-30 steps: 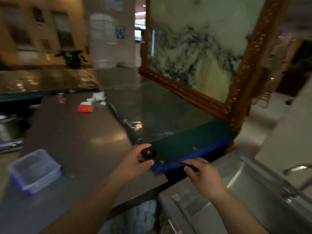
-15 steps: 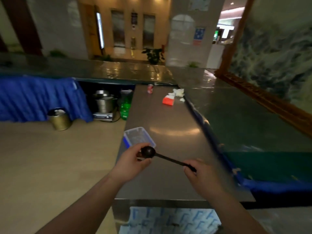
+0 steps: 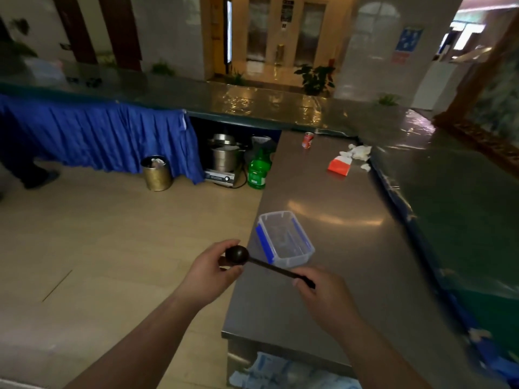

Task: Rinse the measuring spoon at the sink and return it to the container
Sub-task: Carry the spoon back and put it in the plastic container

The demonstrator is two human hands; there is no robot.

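Both hands hold a dark long-handled measuring spoon (image 3: 264, 265) in the air over the near left edge of the steel counter (image 3: 337, 234). My left hand (image 3: 210, 273) grips its round bowl, which hangs just off the counter's edge. My right hand (image 3: 323, 296) pinches the handle's end. Just beyond the spoon an open, clear plastic container (image 3: 283, 240) with blue clips stands on the counter and looks empty. The sink is out of view.
Farther along the counter lie a red-and-white carton (image 3: 339, 165), crumpled tissues (image 3: 358, 151) and a red can (image 3: 307, 140). A raised green counter (image 3: 449, 192) borders the right. On the floor at left stand a brass bin (image 3: 156, 173), steel pots (image 3: 224, 155) and a green bottle (image 3: 258, 171).
The view has swung left from the sink corner to the counter and floor. The container now sits right behind the spoon. Both hands keep the same hold on the spoon.
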